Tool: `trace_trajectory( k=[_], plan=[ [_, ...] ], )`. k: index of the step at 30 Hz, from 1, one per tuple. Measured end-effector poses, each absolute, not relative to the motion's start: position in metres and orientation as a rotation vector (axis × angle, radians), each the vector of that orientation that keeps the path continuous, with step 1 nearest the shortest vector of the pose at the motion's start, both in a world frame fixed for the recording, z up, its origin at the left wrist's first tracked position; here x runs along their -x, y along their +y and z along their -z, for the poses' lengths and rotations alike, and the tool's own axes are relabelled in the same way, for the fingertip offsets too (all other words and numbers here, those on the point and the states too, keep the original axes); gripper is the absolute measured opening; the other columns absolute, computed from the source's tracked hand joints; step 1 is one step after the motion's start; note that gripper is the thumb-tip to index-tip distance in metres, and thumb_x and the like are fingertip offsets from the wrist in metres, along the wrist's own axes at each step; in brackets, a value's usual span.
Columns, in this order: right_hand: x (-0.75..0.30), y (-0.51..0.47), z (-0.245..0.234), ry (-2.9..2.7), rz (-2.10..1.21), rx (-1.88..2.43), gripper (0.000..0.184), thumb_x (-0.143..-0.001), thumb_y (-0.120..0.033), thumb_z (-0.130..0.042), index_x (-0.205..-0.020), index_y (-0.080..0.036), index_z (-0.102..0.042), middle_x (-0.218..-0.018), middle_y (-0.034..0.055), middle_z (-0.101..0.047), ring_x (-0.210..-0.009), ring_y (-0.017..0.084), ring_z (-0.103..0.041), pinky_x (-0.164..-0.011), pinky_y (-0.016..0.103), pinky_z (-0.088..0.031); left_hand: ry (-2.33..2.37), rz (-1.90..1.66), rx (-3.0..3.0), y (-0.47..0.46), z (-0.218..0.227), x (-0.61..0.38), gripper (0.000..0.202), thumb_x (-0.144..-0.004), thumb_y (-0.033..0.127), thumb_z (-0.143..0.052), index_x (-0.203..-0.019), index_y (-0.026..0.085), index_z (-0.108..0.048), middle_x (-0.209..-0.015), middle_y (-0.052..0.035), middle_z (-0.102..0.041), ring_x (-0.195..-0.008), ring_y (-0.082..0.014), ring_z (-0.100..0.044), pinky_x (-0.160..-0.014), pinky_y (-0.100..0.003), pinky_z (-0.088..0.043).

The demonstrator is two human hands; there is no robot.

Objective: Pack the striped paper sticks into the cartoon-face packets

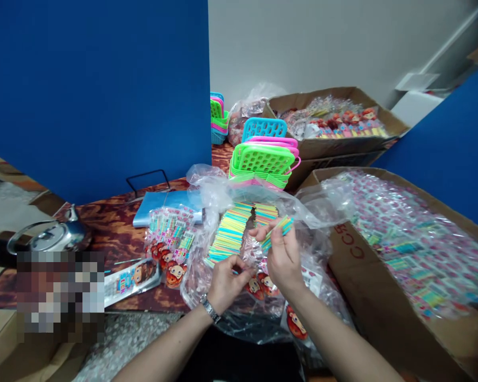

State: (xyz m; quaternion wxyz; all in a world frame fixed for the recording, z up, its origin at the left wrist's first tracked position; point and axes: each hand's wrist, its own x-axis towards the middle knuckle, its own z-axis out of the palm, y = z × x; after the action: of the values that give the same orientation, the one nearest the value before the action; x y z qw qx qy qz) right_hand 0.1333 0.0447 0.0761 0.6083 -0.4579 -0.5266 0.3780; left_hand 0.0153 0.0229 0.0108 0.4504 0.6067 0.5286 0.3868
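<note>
My right hand (283,260) is closed around a small bundle of thin coloured sticks (284,225) in yellow, green and blue. To its lower left, my left hand (229,281), with a watch at the wrist, is closed with thumb and finger together; what it pinches, if anything, cannot be made out. Just beyond both hands lies a large pile of sticks (229,231) on a clear plastic bag (195,281). Printed cards (255,286) with a red-haired cartoon figure lie beneath and between my hands.
Filled clear packets (171,239) lie left of the pile, near a blue plastic stack (163,204). Coloured baskets (265,156) are stacked behind. A carton (350,265) of packets stands at right, another carton (342,143) behind. A metal kettle (59,236) stands far left.
</note>
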Motion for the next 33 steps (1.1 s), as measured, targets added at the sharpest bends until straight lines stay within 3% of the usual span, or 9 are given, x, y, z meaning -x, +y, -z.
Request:
trace_trajectory(
  k=[4,10,12,17,23,28,33],
  plan=[
    [-0.134,0.037,-0.07,-1.426,-0.779,1.121,0.021,-0.093,-0.032,-0.029,-0.089,-0.023,-0.047,-0.098,0.0061,-0.058,-0.104,0.018,-0.051,-0.092,0.037,-0.039,1.302,-0.974,-1.511,0.024,-0.014,-0.014,0.018,-0.071,0.029,-0.065,-0.063,0.015,-0.056,-0.061,0.0006,-0.059,-0.058,-0.0122,-0.054,-0.055,-0.021,-0.043],
    [-0.157,0.029,-0.065,-1.695,-0.636,1.176,0.032,-0.09,-0.031,-0.036,-0.12,-0.021,-0.041,-0.13,0.0116,-0.043,-0.122,0.023,-0.038,-0.102,0.045,-0.029,1.218,-1.093,-1.779,0.028,-0.021,-0.001,0.009,-0.078,0.025,-0.059,-0.077,0.016,-0.06,-0.075,-0.004,-0.064,-0.07,-0.0148,-0.06,-0.061,-0.023,-0.047],
    [-0.164,0.031,-0.068,-1.687,-0.593,1.167,0.032,-0.09,-0.028,-0.036,-0.121,-0.021,-0.042,-0.126,0.0113,-0.046,-0.12,0.022,-0.041,-0.1,0.044,-0.032,1.182,-1.136,-1.87,0.029,-0.025,0.003,0.006,-0.079,0.022,-0.059,-0.081,0.017,-0.061,-0.079,-0.005,-0.066,-0.074,-0.0155,-0.061,-0.066,-0.024,-0.048],
    [-0.165,0.033,-0.076,-1.947,-0.442,1.081,0.02,-0.086,-0.02,-0.045,-0.103,-0.023,-0.056,-0.112,0.0086,-0.054,-0.107,0.021,-0.051,-0.09,0.04,-0.042,1.096,-1.212,-1.976,0.029,-0.026,0.008,0.011,-0.08,0.018,-0.058,-0.09,0.017,-0.062,-0.086,-0.0066,-0.068,-0.082,-0.0171,-0.062,-0.072,-0.028,-0.05],
    [-0.16,0.034,-0.074,-2.044,-0.377,0.989,0.024,-0.081,-0.013,-0.052,-0.103,-0.023,-0.055,-0.106,0.0079,-0.056,-0.102,0.019,-0.054,-0.086,0.036,-0.046,1.098,-1.197,-2.016,0.024,-0.024,0.018,0.017,-0.081,0.014,-0.057,-0.097,0.016,-0.061,-0.09,-0.0078,-0.068,-0.084,-0.0163,-0.062,-0.074,-0.028,-0.051],
    [-0.158,0.035,-0.076,-2.111,-0.394,0.992,0.018,-0.082,-0.016,-0.053,-0.098,-0.022,-0.057,-0.106,0.0073,-0.057,-0.101,0.019,-0.055,-0.086,0.036,-0.046,1.105,-1.167,-2.042,0.021,-0.027,0.018,0.018,-0.081,0.014,-0.056,-0.098,0.015,-0.061,-0.09,-0.0081,-0.067,-0.084,-0.016,-0.062,-0.074,-0.027,-0.05],
    [-0.168,0.039,-0.071,-2.083,-0.467,1.084,0.019,-0.085,-0.021,-0.048,-0.104,-0.021,-0.053,-0.105,0.0074,-0.06,-0.101,0.018,-0.055,-0.086,0.034,-0.045,1.198,-1.119,-2.114,0.019,-0.033,0.04,0.015,-0.082,0.016,-0.054,-0.095,0.016,-0.061,-0.087,-0.0069,-0.067,-0.084,-0.0162,-0.061,-0.076,-0.03,-0.05]
  ],
)
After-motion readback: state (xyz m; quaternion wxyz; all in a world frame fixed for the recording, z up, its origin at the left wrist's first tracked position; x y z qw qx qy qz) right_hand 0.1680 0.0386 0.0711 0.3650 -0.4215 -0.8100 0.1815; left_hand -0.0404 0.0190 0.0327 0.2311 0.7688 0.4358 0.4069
